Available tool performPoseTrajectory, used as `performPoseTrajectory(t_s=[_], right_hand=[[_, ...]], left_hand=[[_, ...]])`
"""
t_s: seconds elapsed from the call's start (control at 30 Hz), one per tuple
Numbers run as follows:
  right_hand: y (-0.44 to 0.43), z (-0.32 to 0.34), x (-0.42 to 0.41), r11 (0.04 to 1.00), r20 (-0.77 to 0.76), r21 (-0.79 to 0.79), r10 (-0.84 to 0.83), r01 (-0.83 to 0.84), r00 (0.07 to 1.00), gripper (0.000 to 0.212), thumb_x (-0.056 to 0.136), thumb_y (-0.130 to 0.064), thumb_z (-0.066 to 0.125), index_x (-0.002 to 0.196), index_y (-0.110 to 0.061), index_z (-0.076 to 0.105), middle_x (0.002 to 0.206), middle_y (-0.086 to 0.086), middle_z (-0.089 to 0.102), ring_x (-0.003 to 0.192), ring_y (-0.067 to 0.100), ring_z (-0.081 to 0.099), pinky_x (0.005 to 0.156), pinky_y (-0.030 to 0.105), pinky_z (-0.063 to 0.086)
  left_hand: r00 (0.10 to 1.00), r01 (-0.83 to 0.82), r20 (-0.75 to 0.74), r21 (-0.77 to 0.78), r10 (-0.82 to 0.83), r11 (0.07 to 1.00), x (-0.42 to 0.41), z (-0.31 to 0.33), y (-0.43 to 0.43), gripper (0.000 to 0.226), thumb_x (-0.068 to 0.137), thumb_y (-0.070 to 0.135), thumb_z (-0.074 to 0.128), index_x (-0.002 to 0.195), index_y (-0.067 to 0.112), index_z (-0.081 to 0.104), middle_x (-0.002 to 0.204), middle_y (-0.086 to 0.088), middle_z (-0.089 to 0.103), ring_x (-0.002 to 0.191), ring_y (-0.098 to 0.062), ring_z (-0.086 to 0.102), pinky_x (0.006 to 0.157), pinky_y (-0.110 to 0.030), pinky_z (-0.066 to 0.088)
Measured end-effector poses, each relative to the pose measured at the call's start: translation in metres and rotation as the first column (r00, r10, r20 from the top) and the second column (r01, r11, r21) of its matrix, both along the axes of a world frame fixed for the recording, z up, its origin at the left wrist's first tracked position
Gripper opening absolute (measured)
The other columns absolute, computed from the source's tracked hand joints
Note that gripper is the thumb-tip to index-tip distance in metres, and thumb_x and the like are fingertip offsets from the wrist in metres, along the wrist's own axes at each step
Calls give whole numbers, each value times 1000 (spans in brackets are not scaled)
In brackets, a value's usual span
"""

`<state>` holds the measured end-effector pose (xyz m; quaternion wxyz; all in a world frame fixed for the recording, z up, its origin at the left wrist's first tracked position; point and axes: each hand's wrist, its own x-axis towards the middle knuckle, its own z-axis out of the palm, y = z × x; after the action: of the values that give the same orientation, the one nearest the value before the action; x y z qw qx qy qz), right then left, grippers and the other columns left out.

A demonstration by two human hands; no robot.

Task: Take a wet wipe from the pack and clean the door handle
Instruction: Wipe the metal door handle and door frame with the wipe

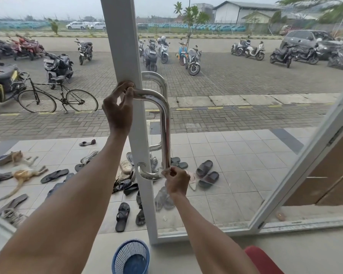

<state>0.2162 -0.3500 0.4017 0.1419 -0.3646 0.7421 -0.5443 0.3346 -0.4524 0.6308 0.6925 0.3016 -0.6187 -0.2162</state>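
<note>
Door handle [165, 123], a chrome bar, stands upright on the white door frame [125, 46]. The left hand [118, 109] curls its fingers round the top bend. The right hand [176, 181] pinches a pale, mostly hidden wet wipe [164, 174] against the lower bend.
</note>
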Motion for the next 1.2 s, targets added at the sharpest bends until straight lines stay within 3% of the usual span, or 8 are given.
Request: performPoseTrajectory(t_s=[0.23, 0.37, 0.53, 0.73, 0.87, 0.93, 1.03, 1.2], right_hand=[[0, 24, 7, 961, -179, -269, -118, 67, 977, 14, 79, -35, 76, 80, -22, 73, 69, -17, 63, 65, 1, 59, 63, 21, 49], [0, 9, 9, 968, -151, -244, -92, 54, 984, 21, 78, -42, 75, 78, -21, 71, 67, -26, 55, 68, 8, 65, 70, 28, 53], [1, -9, 8, 996, -68, -73, -51, 46, 996, 14, 78, -29, 80, 83, -17, 76, 78, -4, 75, 71, 10, 67, 60, 6, 44], [-4, 13, 9, 968, -149, -240, -111, 73, 983, 24, 78, -37, 79, 91, -17, 76, 82, -6, 73, 75, 7, 65, 71, 22, 52], [-7, 3, 9, 956, -171, -280, -143, 91, 975, 37, 81, -48, 71, 99, -15, 74, 87, -4, 73, 80, 9, 66, 77, 26, 54], [-8, -10, 9, 965, -136, -242, -136, 100, 981, 39, 80, -49, 72, 99, -15, 74, 88, -4, 74, 82, 10, 68, 79, 29, 56], [-4, -26, 11, 990, -72, -123, -79, 69, 994, 25, 76, -35, 81, 91, -16, 76, 84, -5, 75, 77, 5, 68, 70, 13, 54], [-5, -24, 17, 995, 55, -72, -72, 76, 996, 23, 74, -28, 85, 90, -13, 78, 83, -3, 76, 68, -2, 64, 62, 1, 47]], left_hand=[[998, 27, -50, 0, -27, 1000, -3, -4, -3, 23, 93, 13, 59, 105, 1, 75, 105, -9, 75, 103, -20, 70, 84, -14, 51], [999, 13, -41, -8, -14, 1000, -1, -8, -6, 22, 94, 16, 60, 104, 4, 76, 104, -5, 76, 102, -16, 71, 91, -24, 53], [998, 12, -64, -28, -14, 1000, -6, -12, -3, 26, 97, 14, 59, 114, 0, 73, 116, -10, 72, 113, -16, 67, 89, -9, 48], [993, 19, 114, -43, -14, 999, 1, -42, -5, 49, 101, 7, 45, 150, 9, 42, 147, 0, 52, 107, 21, 54, 93, -1, 39], [931, 57, 361, 7, -55, 998, 12, -69, -8, 76, 84, -9, 44, 155, 14, 31, 164, 1, 26, 149, -7, 26, 119, -21, 30], [828, -2, 558, -88, 51, 996, 19, -87, -11, 82, 78, -13, 45, 155, 12, 32, 167, 1, 13, 153, -15, 16, 107, -5, 33], [703, -59, 698, -135, 137, 989, 29, -113, -10, 93, 72, -18, 43, 157, 17, 28, 168, 5, 4, 153, -20, 17, 62, -2, 40], [577, -118, 801, -111, 159, 987, 43, -146, -15, 102, 70, -17, 46, 159, 23, 16, 168, 5, -4, 152, -25, 19, 62, -11, 42]])
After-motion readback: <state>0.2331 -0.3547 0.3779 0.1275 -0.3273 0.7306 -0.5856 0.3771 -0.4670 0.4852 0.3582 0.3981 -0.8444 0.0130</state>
